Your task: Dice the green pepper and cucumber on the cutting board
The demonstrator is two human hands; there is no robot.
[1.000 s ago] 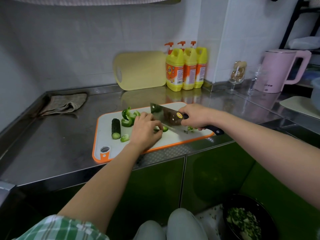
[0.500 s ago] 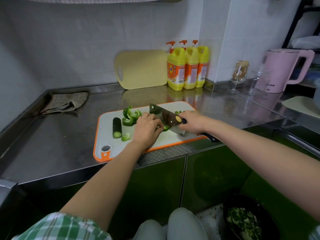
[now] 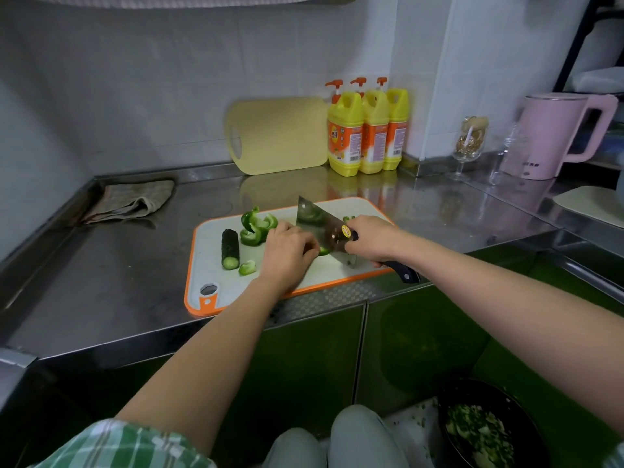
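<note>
The curled, glossy green pepper pieces [image 3: 256, 228] lie in a small heap on the far left part of the white plastic cutting board with the orange rim [image 3: 211, 268]. Just in front of them lies the short, dark green cucumber stub [image 3: 230, 248], its pale cut end towards the person, and a loose green chunk [image 3: 247, 267] sits beside that end. A few finer green bits [image 3: 348, 218] show beyond the right hand.

The left hand [image 3: 287, 253] is on the middle of the board with its fingers curled down over a small green piece [image 3: 323, 251], pinning it right against the blade. The right hand [image 3: 371, 239] is clenched around the dark handle [image 3: 403, 272] of the wide steel cleaver [image 3: 312, 217], whose edge is down at the board next to that piece.

I think the pepper is light, thin and springy, with a smooth skin that can slip, so it is better laid skin down and flattened under the fingertips. The cucumber is firmer and heavier but round and wet at the cut, so it may roll; I would hold it from above, with the knuckles guiding the blade.

Around the board is the steel counter [image 3: 101, 282], with a folded beige cloth [image 3: 131, 199] at the left, a pale yellow board [image 3: 280, 133] and three yellow pump bottles [image 3: 368, 130] at the wall, and a pink kettle [image 3: 553, 136] at the right.
</note>
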